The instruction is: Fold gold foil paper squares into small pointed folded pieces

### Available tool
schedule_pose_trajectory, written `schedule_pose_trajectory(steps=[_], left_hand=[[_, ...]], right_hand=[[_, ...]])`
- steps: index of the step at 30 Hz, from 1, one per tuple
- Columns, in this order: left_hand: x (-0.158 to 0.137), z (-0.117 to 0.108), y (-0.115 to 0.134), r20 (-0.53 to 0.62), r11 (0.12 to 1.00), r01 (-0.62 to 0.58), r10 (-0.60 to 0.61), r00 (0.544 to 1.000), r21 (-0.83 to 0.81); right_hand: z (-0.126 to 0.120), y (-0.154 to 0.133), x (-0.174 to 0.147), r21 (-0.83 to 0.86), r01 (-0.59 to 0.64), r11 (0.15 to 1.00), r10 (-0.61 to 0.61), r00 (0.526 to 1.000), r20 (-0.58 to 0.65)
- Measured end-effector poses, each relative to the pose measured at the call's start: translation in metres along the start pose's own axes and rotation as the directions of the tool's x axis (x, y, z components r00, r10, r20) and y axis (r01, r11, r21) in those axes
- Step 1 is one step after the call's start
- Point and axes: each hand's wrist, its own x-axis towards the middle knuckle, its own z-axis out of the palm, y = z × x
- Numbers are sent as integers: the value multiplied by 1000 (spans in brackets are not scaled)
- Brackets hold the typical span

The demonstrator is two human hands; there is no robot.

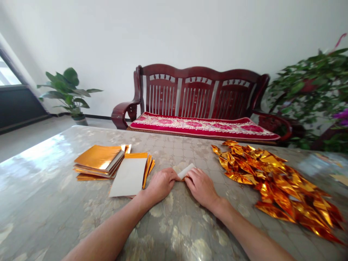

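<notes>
Between my hands is a small folded sheet of foil paper [186,171], its pale back side showing and a thin gold edge below. My left hand [163,183] pinches its left end, fingers closed. On the other end, the curled fingers of my right hand [201,185] grip the paper near the tabletop. Left of my left hand lies a stack of sheets with a pale side up [129,177], gold edges fanned out on its right. Behind it sits a thicker stack of gold foil paper [98,159]. A heap of folded gold foil pieces [272,177] spreads to the right.
The table [174,232] has a glossy floral cover. Clear plastic packaging [323,165] lies at its right side. Past the far edge stands a dark red wooden bench [198,94] with a red patterned cushion [203,125]. Potted plants [66,90] stand at left and right.
</notes>
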Motion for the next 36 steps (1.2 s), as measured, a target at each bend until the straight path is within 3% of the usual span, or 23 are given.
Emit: schedule_pose_trajectory(steps=[7,36], left_hand=[[2,1,-3,-4,999,36,-36,999,-22],[5,2,1,-11,988,152,-152,988,-24]], right_hand=[[2,-1,-2,5,14,1000,-14,999,-53],[4,-5,0,-73,-80,994,86,994,72]])
